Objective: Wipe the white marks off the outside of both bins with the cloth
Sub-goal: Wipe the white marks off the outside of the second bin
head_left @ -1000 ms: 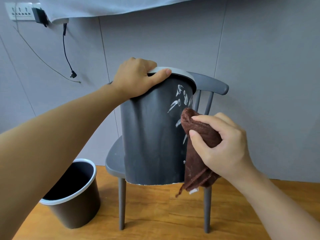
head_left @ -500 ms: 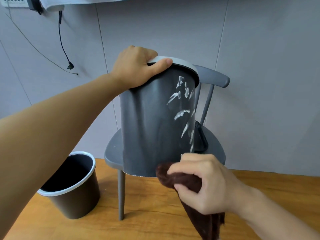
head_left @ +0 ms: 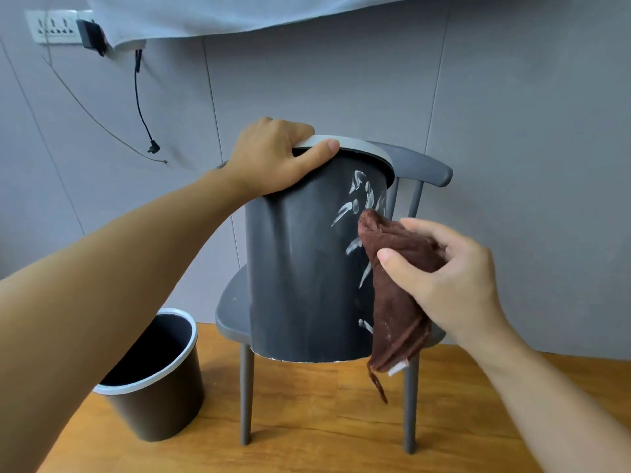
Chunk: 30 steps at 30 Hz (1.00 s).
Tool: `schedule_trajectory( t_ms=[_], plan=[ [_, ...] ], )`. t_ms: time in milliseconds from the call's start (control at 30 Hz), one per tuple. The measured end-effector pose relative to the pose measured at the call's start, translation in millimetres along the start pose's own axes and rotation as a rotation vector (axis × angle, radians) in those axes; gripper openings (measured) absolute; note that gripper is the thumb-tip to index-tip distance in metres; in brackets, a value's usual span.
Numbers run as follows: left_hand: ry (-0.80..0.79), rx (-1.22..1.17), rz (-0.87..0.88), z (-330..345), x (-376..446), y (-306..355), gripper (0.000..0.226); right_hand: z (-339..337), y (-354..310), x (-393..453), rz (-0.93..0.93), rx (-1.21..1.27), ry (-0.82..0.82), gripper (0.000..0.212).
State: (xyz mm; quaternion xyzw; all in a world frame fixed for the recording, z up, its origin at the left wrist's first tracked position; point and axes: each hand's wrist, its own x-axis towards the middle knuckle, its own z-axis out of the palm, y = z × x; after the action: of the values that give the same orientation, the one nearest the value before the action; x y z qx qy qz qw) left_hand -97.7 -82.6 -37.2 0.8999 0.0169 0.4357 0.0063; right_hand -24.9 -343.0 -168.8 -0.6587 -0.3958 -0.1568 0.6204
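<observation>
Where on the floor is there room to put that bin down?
Bare wooden floor lies in front of the chair, and right of its legs. The left is taken by the second bin; the held bin hides the seat.

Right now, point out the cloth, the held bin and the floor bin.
cloth (head_left: 396,288), head view, hanging middle fold.
held bin (head_left: 300,268), head view, dark outer wall.
floor bin (head_left: 164,407), head view, outer wall.
</observation>
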Motion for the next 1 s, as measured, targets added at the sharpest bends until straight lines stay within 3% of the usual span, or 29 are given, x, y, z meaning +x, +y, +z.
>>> schedule_trajectory(
  t_ms=[233, 367, 467, 567, 633, 833, 1000],
  plan=[
    [-0.137, -0.031, 0.058, -16.6, 3.7, 4.5, 0.054, -2.0, -4.3, 22.7, 0.024, 0.099, 0.091, 0.024],
    [-0.201, -0.172, -0.032, -23.7, 11.7, 9.7, 0.023, 0.1, -3.0, 25.3, 0.029, 0.092, 0.149, 0.025],
    [-0.223, -0.122, -0.068, -16.8, 16.1, 14.1, 0.024, 0.0, -3.6, 26.8, 0.034, 0.045, 0.145, 0.027],
    [-0.144, 0.127, 0.012, -4.3, 16.6, 16.9, 0.057, -0.1, -5.0, 29.5, 0.033, -0.003, 0.129, 0.023],
    [-0.085, 0.179, 0.087, -0.1, 15.1, 18.4, 0.066, -0.1, -5.9, 31.6, 0.011, -0.041, 0.13, 0.025],
    [0.064, 0.098, 0.15, 4.5, 8.8, 25.3, 0.064, 1.7, -12.2, 39.4, -0.112, -0.128, 0.142, 0.031],
    [0.085, 0.039, 0.182, 7.1, 8.5, 27.3, 0.06, 10.7, -14.0, 42.1, -0.26, -0.288, 0.222, 0.038]
  ],
)
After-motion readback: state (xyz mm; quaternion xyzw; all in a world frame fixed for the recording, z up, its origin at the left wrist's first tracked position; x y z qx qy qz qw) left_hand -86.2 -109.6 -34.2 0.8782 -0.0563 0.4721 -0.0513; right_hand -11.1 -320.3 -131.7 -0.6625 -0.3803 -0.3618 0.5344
